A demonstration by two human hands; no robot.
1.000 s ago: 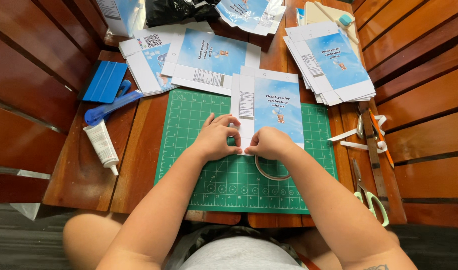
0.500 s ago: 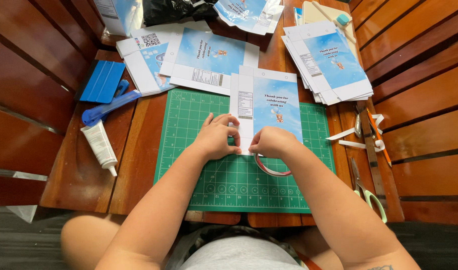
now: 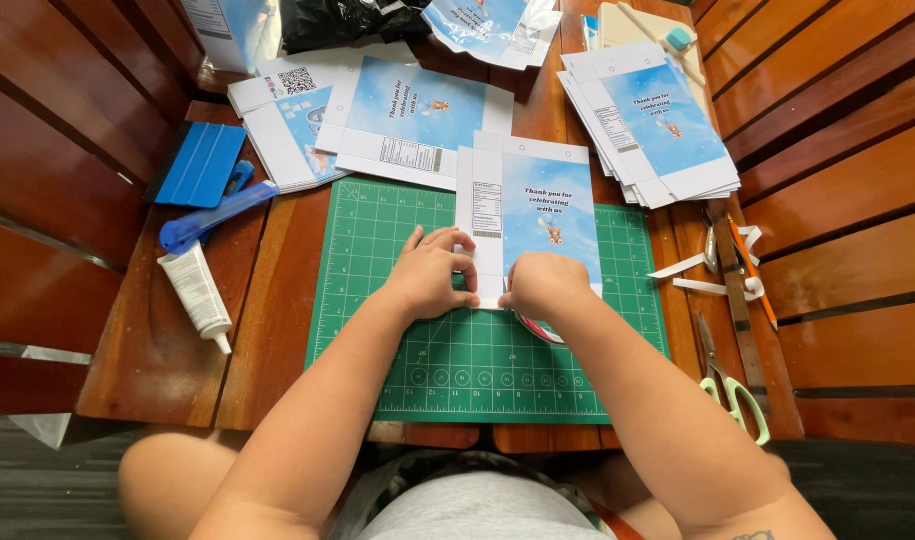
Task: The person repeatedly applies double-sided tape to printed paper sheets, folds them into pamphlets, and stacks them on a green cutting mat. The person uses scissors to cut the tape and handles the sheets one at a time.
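Still pressing, two hands (image 3: 433,275) (image 3: 543,285) pin one printed sheet (image 3: 538,210).

The left hand (image 3: 430,275) and right hand (image 3: 546,285) have edged slightly closer together along the printed box sheet's (image 3: 538,215) lower edge.

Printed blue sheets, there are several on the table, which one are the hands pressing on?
The single sheet on the green cutting mat. Left hand and right hand press its lower edge; the others lie untouched farther back.
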